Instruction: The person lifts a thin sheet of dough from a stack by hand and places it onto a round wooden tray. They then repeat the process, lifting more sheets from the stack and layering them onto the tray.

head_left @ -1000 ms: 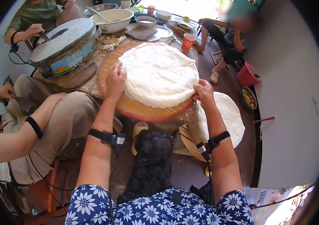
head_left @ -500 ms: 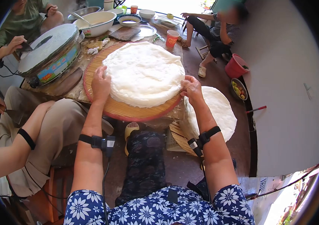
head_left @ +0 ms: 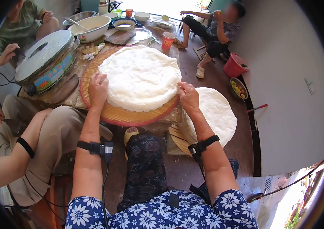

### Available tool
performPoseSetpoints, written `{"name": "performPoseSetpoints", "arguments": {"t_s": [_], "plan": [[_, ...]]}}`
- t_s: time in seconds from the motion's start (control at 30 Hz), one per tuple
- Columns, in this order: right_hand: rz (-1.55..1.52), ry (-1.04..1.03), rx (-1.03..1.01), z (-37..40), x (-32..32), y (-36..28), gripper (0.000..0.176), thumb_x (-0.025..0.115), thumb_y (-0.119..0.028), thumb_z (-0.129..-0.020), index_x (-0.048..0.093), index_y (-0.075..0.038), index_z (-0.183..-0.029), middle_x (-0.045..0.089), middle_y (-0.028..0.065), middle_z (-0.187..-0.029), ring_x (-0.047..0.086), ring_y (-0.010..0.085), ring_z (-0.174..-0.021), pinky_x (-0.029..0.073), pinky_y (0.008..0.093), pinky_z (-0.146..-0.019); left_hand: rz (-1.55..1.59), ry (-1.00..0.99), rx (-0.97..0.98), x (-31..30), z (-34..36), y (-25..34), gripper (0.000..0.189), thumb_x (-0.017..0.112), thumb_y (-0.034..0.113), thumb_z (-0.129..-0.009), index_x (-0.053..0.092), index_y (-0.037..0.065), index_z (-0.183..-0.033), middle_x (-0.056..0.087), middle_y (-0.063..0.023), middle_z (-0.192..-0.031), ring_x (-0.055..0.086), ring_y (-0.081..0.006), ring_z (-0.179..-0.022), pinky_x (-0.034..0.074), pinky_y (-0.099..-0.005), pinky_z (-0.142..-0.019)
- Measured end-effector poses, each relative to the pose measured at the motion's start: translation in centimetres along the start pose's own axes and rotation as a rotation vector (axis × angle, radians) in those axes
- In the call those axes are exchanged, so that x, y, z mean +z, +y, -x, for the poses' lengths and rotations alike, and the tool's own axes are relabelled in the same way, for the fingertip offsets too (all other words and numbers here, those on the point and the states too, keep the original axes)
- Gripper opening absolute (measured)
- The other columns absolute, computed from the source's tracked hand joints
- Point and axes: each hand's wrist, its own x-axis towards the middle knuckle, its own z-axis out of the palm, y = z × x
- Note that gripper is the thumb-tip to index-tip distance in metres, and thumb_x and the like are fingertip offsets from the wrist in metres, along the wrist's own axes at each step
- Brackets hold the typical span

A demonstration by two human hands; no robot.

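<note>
A thick stack of thin white flatbread [head_left: 141,76] lies on a round woven mat [head_left: 125,116] with a red rim, on the table. My left hand [head_left: 98,89] is at the stack's left edge, fingers curled on the flatbread's rim. At the right edge, my right hand [head_left: 188,95] pinches the rim with its fingers closed. The fingertips of both hands are partly hidden. Below my right forearm, a second pile of white flatbread [head_left: 217,114] rests on a slatted wooden base [head_left: 179,139].
A round griddle [head_left: 51,57] stands at the left, with a co-worker's hand beside it. Bowls, including a large white basin [head_left: 89,30], and a paper cup [head_left: 167,41] occupy the table's far side. Another person's knees are close on my left. A red bucket [head_left: 235,65] stands on the floor.
My hands stay at the stack's two edges, moving only slightly, and the top sheet's outline has shifted a little. The co-worker's hand at the griddle has lifted. The whole view has shifted slightly.
</note>
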Motion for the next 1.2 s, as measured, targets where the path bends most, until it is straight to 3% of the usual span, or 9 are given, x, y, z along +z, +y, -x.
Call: {"name": "performPoseSetpoints", "arguments": {"t_s": [0.4,0.47,0.7,1.0,1.13,1.2], "plan": [[0.017,-0.017,-0.06,-0.4,-0.6,0.0,0.03,0.053,-0.009,-0.08,0.059,-0.006,-0.109,0.062,0.0176,-0.097,0.059,0.033,-0.091,0.047,0.0398,-0.079,0.019,-0.004,-0.005,-0.3,0.0,0.2,0.019,0.058,0.015,-0.081,0.066,0.005,-0.095,0.054,-0.0128,-0.119,0.052,-0.0281,-0.11,0.04,-0.0343,-0.095],[-0.004,-0.074,0.014,-0.2,-1.4,-0.1,0.029,0.053,-0.01,-0.08,0.059,-0.006,-0.108,0.062,0.0172,-0.095,0.059,0.0323,-0.089,0.047,0.0394,-0.078,0.008,0.01,0.019,-0.3,0.1,0.4,0.02,0.057,0.015,-0.081,0.066,0.004,-0.096,0.055,-0.0134,-0.118,0.052,-0.0282,-0.11,0.04,-0.0343,-0.095],[0.059,-0.009,0.026,2.7,-5.8,5.1,0.025,0.056,-0.012,-0.078,0.062,-0.006,-0.101,0.062,0.0168,-0.09,0.06,0.0313,-0.085,0.047,0.0391,-0.076,-0.057,0.008,0.016,-0.2,-0.1,-0.2,0.023,0.055,0.012,-0.081,0.063,0.002,-0.099,0.055,-0.0145,-0.118,0.049,-0.0279,-0.114,0.037,-0.0341,-0.098],[0.114,0.008,0.319,9.2,-13.6,12.9,0.027,0.055,-0.016,-0.077,0.064,-0.005,-0.099,0.066,0.0165,-0.089,0.063,0.0298,-0.084,0.048,0.037,-0.077,-0.046,0.016,0.045,-0.2,-0.2,-0.6,0.022,0.054,0.009,-0.081,0.062,0.0,-0.099,0.057,-0.0124,-0.113,0.052,-0.0263,-0.109,0.038,-0.0329,-0.096],[0.03,0.002,0.467,11.5,-15.2,16.5,0.028,0.056,-0.019,-0.077,0.064,-0.005,-0.1,0.066,0.0162,-0.091,0.063,0.0291,-0.085,0.048,0.0358,-0.078,-0.014,0.039,0.054,-0.5,-0.8,-1.5,0.022,0.052,0.01,-0.082,0.062,0.0,-0.1,0.061,-0.009,-0.107,0.055,-0.0212,-0.103,0.04,-0.0291,-0.092],[0.017,0.013,0.503,12.4,-16.2,16.8,0.028,0.057,-0.02,-0.077,0.064,-0.005,-0.099,0.066,0.0159,-0.091,0.063,0.029,-0.085,0.048,0.0356,-0.078,0.164,-0.012,-0.083,-1.1,-1.2,-1.4,0.024,0.05,0.009,-0.083,0.061,-0.001,-0.101,0.061,-0.0077,-0.102,0.056,-0.0175,-0.098,0.041,-0.0269,-0.089]]}}
